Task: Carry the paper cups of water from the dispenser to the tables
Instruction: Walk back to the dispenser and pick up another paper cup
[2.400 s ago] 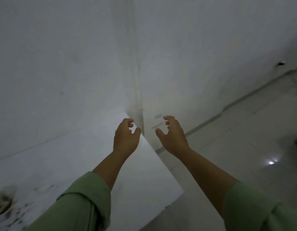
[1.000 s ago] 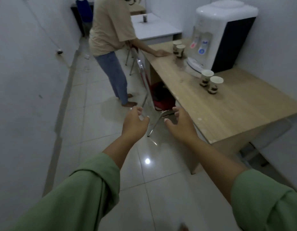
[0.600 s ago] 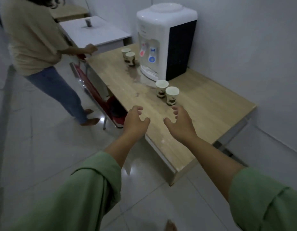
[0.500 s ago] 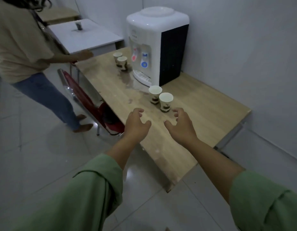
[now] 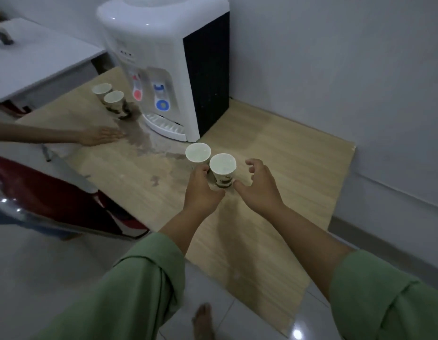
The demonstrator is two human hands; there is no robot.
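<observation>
Two white paper cups stand side by side on the wooden table (image 5: 291, 173), in front of the white water dispenser (image 5: 161, 57). My left hand (image 5: 202, 192) is against the left cup (image 5: 198, 153) and hides its lower part; its thumb lies before the base of the right cup (image 5: 222, 165). The fingers are curled, and no closed grip shows. My right hand (image 5: 261, 187) is open just right of the right cup, thumb near its base, fingers spread and apart from it. Both cups stand upright.
Two more paper cups (image 5: 110, 96) stand left of the dispenser beside a wet spill (image 5: 144, 141). Another person's hand (image 5: 100, 138) rests flat on the table. A red chair (image 5: 53, 200) is at the left, a white table (image 5: 41, 60) behind it, and the wall close on the right.
I turned from a bare wall and walked up to the dispenser table. Both hands moved forward to the near pair of cups. The other person's hand now lies flat by the spill.
</observation>
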